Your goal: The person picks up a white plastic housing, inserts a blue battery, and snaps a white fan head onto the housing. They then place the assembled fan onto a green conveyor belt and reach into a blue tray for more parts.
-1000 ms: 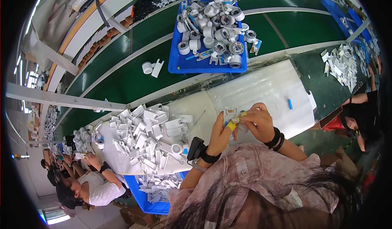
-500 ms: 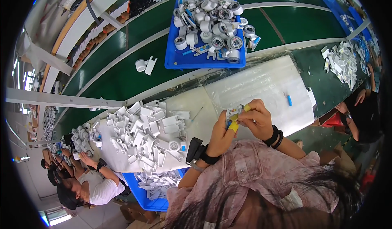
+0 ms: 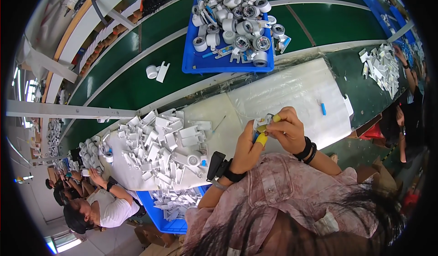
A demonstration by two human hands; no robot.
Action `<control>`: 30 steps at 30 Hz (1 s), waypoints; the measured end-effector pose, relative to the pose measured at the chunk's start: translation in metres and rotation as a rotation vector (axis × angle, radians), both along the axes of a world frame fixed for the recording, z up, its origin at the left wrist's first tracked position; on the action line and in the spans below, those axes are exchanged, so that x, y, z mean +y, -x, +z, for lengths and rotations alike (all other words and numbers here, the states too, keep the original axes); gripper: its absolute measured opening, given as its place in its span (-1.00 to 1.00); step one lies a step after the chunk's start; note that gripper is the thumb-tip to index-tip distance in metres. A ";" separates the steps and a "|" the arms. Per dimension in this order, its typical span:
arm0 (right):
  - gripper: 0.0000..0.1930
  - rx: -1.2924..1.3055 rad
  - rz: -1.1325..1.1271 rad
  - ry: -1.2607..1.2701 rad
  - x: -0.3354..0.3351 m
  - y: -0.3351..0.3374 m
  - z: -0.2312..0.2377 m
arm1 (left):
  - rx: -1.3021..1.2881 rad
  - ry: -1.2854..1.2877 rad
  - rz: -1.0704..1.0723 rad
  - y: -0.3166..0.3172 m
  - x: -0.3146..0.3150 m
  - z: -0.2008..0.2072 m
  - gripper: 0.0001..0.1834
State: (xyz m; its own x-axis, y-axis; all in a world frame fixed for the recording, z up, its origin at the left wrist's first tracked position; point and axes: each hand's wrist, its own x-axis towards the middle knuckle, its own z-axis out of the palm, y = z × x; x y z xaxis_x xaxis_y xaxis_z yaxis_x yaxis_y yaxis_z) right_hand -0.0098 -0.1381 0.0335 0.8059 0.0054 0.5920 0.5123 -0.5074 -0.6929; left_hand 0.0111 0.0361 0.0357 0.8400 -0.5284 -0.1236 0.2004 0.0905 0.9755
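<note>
Looking down from the head camera, both hands are seen brought together over the white tabletop (image 3: 292, 89). The left hand (image 3: 248, 144) is curled closed around a small white part (image 3: 263, 121), with yellow finger covers showing on a couple of fingertips (image 3: 261, 139). The right hand (image 3: 285, 128) is closed too, pinching the same part from the other side, right up against the left one. What exactly the part is can't be made out, it's mostly hidden by the fingers.

Black bands are worn on the right wrist, and a black device is strapped on the left wrist. Just left of the hands, a big heap of white plastic pieces (image 3: 159, 146) is piled on the tabletop. Further up, a blue tray (image 3: 214, 64) full of white and grey round parts is sat on the green conveyor belt (image 3: 114, 82). A small blue piece (image 3: 323, 109) is lying on the tabletop to the right. Another person (image 3: 98, 206) is seated at lower left.
</note>
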 end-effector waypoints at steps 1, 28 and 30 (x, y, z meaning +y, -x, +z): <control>-0.71 -0.005 -0.002 0.008 0.000 0.000 -0.001 | -0.012 -0.005 -0.024 -0.001 0.001 0.001 -0.61; -0.76 -0.021 -0.078 0.029 0.012 0.003 -0.014 | -0.151 -0.165 0.120 0.006 -0.002 -0.004 -0.74; -0.78 -0.006 -0.073 0.046 0.017 0.000 -0.018 | -0.194 -0.200 0.096 0.000 0.000 -0.004 -0.74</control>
State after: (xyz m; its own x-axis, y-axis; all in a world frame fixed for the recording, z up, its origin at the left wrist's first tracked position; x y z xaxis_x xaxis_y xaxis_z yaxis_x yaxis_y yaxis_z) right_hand -0.0102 -0.1212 0.0153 0.8015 -0.0258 0.5974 0.4769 -0.5750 -0.6647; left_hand 0.0115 0.0360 0.0319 0.9030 -0.4269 -0.0493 0.0080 -0.0980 0.9952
